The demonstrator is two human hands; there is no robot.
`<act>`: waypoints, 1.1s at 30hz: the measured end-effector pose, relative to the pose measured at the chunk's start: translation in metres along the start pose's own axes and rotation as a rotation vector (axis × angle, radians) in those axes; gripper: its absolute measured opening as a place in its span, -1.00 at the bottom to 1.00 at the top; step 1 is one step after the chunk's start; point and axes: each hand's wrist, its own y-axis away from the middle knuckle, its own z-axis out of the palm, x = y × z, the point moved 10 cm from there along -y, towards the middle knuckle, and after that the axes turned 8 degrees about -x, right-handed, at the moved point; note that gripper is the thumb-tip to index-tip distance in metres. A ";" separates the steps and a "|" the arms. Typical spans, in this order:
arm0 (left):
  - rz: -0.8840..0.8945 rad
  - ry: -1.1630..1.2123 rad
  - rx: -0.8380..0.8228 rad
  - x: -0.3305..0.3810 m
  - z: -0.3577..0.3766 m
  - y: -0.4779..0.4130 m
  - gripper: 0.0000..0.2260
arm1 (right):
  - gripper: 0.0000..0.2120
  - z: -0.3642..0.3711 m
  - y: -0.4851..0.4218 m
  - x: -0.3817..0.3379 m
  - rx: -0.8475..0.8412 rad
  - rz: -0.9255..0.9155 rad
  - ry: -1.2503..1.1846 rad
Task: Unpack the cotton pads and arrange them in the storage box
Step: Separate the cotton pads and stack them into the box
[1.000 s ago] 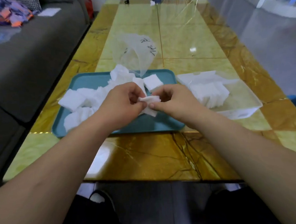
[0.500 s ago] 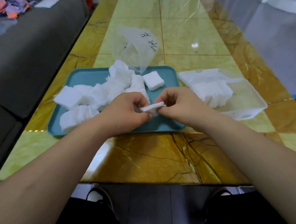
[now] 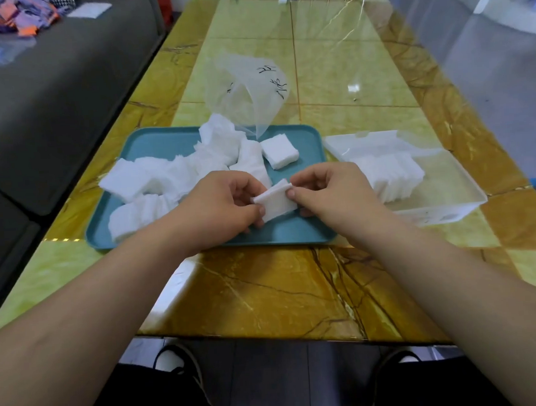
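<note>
Both hands hold a small stack of white cotton pads (image 3: 276, 200) above the front of the teal tray (image 3: 150, 144). My left hand (image 3: 220, 205) pinches its left edge and my right hand (image 3: 332, 192) pinches its right edge. Loose white cotton pads (image 3: 152, 181) lie heaped over the tray's left and middle, and one neat square stack (image 3: 280, 153) sits at the back right of the tray. To the right stands the clear storage box (image 3: 457, 188), with a row of pads (image 3: 390, 176) inside its left part. An empty clear plastic bag (image 3: 247, 94) stands behind the tray.
The tray and box sit on a glossy yellow-brown marble table (image 3: 266, 290). A grey sofa (image 3: 34, 101) runs along the left side, with colourful cloth on it. My legs and shoes show below the table's near edge.
The crumpled bundle between my hands has become a flat, squared stack, now tilted so its face shows. Both hands stayed together over the tray's front.
</note>
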 end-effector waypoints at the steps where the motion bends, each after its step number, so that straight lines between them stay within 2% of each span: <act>1: 0.003 0.008 -0.005 -0.001 0.000 0.000 -0.84 | -0.93 -0.001 0.000 0.001 0.015 0.004 0.005; 9: 0.018 0.094 -0.024 -0.002 0.001 0.002 -0.81 | -0.94 0.002 0.003 -0.007 -0.005 -0.028 0.080; 12: 0.038 0.137 -0.038 -0.002 0.003 0.002 -0.83 | -0.79 0.009 0.003 -0.004 -0.059 -0.016 0.008; 17: 0.055 0.218 -0.037 0.001 0.000 0.002 -0.83 | -0.97 0.007 0.006 -0.006 -0.049 -0.007 -0.051; 22: 0.041 0.264 -0.039 -0.001 0.000 0.003 -0.89 | -0.82 0.004 0.011 -0.006 -0.017 0.020 -0.118; 26: 0.021 0.307 -0.037 -0.002 0.000 0.003 -0.89 | -0.80 0.000 0.012 0.000 0.042 0.062 -0.207; 30: -0.016 0.254 0.062 -0.009 -0.013 0.004 -0.90 | -0.83 -0.015 0.014 -0.010 0.137 -0.010 -0.067; 33: -0.033 0.173 0.104 -0.009 -0.017 0.007 -0.89 | -0.87 -0.015 0.015 -0.021 0.073 -0.073 0.029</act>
